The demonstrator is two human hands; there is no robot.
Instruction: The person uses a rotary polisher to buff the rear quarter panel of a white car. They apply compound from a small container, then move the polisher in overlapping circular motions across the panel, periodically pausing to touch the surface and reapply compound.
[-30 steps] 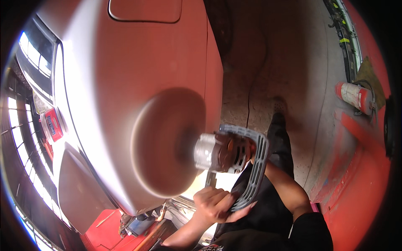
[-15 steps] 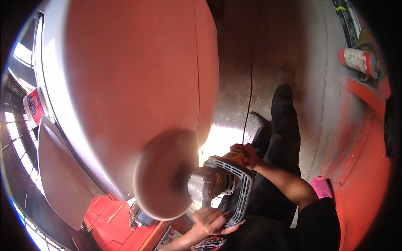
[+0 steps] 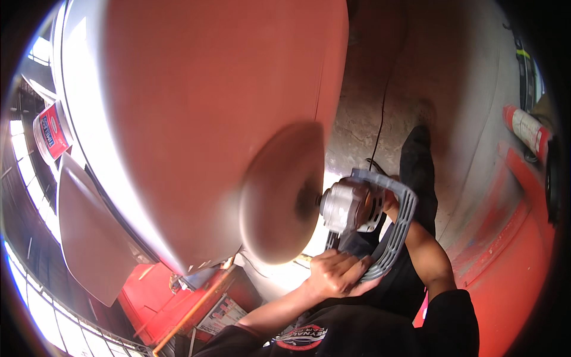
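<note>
Both my hands are on a power polisher (image 3: pixel 346 205) with a silver head and a grey loop handle (image 3: pixel 403 223). My left hand (image 3: pixel 340 273) is closed around the lower part of that handle. Behind the loop, my right hand (image 3: pixel 390 205) grips the polisher's body; most of its fingers are hidden. A large round pad (image 3: pixel 279 205), smeared by motion, lies against the glossy reddish car body panel (image 3: pixel 220 107), near its right edge.
A dark cord (image 3: pixel 380 119) runs along the floor. At left stand a red-and-white tub (image 3: pixel 52 132) and a pointed panel (image 3: pixel 89 232). A red-and-white bottle (image 3: pixel 526 128) and a red car part (image 3: pixel 505 238) are at right. Below the panel sits a red cabinet (image 3: pixel 151 291).
The polisher and both hands have moved farther up and to the right along the panel. The whole view has also shifted a little. Both hands keep their grip.
</note>
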